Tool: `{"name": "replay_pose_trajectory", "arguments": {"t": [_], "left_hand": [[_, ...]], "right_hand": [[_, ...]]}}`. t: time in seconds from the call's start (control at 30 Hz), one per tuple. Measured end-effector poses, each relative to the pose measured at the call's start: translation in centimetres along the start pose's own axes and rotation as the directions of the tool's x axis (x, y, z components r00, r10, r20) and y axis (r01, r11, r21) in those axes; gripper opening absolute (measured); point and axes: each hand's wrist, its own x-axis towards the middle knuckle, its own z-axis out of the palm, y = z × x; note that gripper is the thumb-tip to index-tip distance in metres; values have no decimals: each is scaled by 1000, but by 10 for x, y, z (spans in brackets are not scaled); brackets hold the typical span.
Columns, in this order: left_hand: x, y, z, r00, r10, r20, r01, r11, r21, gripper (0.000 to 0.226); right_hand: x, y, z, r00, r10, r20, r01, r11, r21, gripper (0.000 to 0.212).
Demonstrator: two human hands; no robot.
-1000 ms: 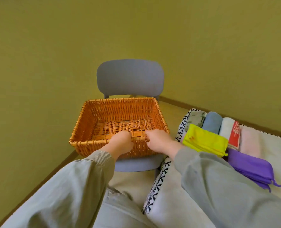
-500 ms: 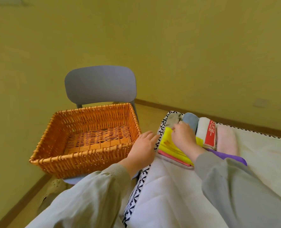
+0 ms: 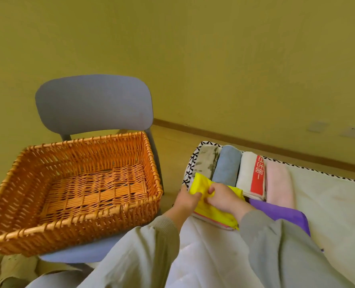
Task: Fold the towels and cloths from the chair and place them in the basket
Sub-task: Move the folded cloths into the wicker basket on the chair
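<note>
1. Gripping the yellow cloth (image 3: 213,214) with both hands looks like the step in hand. The pile appears folded, so I judge that loading the basket (image 3: 79,229) is just starting.
2. Head view, hands: the left hand (image 3: 186,201) has its fingers curled on the cloth's left edge. The right hand (image 3: 226,199) has its fingers curled into the top layer, bunching it a little. Both have hold of the same cloth.
3. Head view, the cloth: it lies at the left edge of the bed (image 3: 328,204), near the far left corner, on top of a flat pink-edged cloth (image 3: 214,223).
4. Head view, the rest of the pile: four folded towels lie side by side from that far left corner, each touching the next. They are a grey patterned towel (image 3: 206,161), a blue towel (image 3: 226,167), a white towel with a red band (image 3: 248,173) and a pink towel (image 3: 278,186). A purple cloth (image 3: 276,210) lies just beside the yellow one, partly under the right sleeve.
5. Head view, the container: the basket stands on the seat of the chair (image 3: 93,104), beside the bed's left edge but apart from it. Nothing shows inside; its woven bottom is bare.
6. The next move calls for lifting the cloth with its folds kept closed, carrying it left over the basket's rim and laying it flat. Whether the pink-edged cloth would come along, I cannot tell.
</note>
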Motion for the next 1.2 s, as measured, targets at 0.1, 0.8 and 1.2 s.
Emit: {"name": "replay_pose_trajectory", "arguments": {"t": [0.1,0.8,1.2], "left_hand": [[6,-2,1,999,-11,36,10,1000,19,64],[48,10,-14,959,-207,192,192,977,92,68],[39,7,-16,917,-216,336,296,932,-207,54]], "right_hand": [[5,9,0,1000,-6,30,5,999,40,17],[20,26,2,998,-17,69,1,973,232,19],[14,29,-2,998,-6,69,-23,913,408,8]]}}
